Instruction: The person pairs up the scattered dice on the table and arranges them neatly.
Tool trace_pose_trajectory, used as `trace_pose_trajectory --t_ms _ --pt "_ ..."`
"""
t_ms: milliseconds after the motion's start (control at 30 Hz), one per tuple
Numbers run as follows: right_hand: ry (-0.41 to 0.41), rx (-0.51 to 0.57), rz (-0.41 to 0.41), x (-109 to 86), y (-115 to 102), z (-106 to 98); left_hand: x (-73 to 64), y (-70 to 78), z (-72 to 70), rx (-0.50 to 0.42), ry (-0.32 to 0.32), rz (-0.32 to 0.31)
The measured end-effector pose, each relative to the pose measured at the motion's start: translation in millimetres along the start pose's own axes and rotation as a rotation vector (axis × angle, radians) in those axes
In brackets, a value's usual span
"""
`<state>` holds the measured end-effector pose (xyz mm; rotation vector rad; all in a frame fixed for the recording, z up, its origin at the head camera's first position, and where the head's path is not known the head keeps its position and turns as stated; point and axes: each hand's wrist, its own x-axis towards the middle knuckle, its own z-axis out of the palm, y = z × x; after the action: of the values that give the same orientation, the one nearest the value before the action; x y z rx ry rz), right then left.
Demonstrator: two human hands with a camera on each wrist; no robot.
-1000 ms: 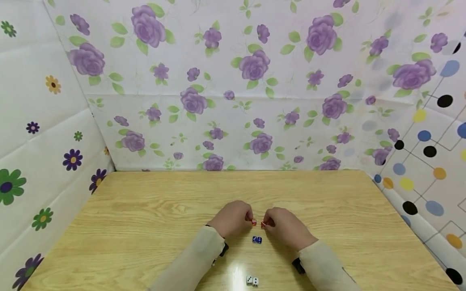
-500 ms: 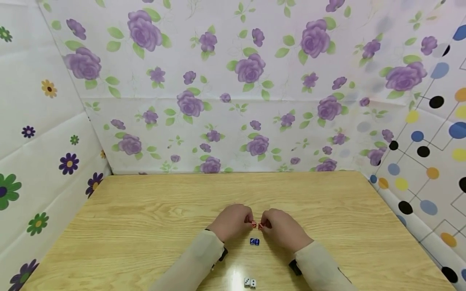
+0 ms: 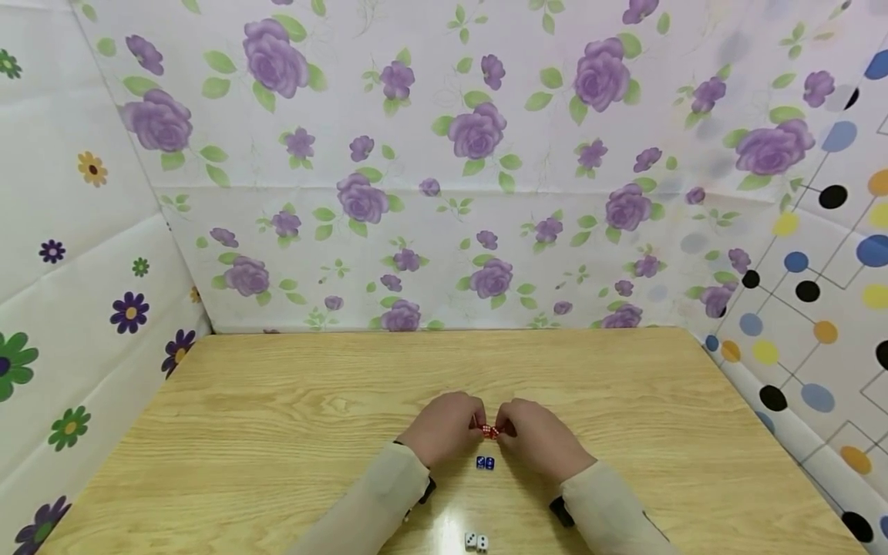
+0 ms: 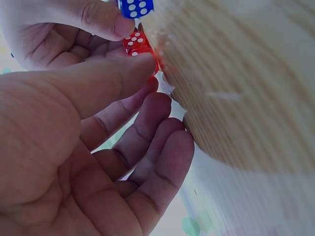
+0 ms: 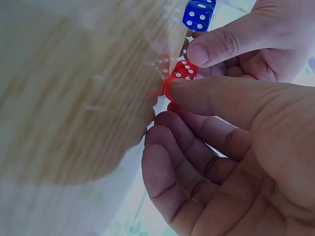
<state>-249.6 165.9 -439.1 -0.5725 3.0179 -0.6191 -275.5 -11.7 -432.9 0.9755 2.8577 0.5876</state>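
My left hand (image 3: 444, 426) pinches one red die (image 3: 486, 429) between thumb and forefinger. Opposite it, my right hand (image 3: 539, 435) pinches a second red die (image 3: 494, 433). The two dice meet side by side at the tabletop in the head view. In the left wrist view, red dice (image 4: 135, 42) with white pips show partly behind the left thumb. The right wrist view has red dice (image 5: 183, 70) between both thumbs, partly covered by the right one. Just nearer the body, two blue dice (image 3: 485, 463) stand side by side; one blue die (image 4: 135, 7) shows at the left wrist view's top.
Nearer the body lie two white dice (image 3: 476, 542) with black pips, side by side. The wooden table (image 3: 277, 432) is glossy and reflects light. Patterned cloth walls (image 3: 430, 231) rise behind it and on both sides.
The two red dice, apart one second ago, have come together as the hands moved closer, the right hand going left. The blue and white dice stay in place; the head view shifted slightly.
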Motion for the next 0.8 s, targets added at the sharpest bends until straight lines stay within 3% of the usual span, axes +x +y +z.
trace_pose_trajectory --t_ms 367,567,800 --pt "-0.018 0.027 -0.005 3.3 2.9 3.1 0.2 -5.0 2.4 -0.025 -0.012 -0.005" --pt "-0.014 0.054 0.022 3.9 10.3 0.3 -2.9 -13.6 -0.8 -0.098 -0.018 -0.069" --pt "0.041 0.036 0.101 -5.3 23.6 -12.6 -12.0 -30.5 -15.9 -0.157 0.011 -0.16"
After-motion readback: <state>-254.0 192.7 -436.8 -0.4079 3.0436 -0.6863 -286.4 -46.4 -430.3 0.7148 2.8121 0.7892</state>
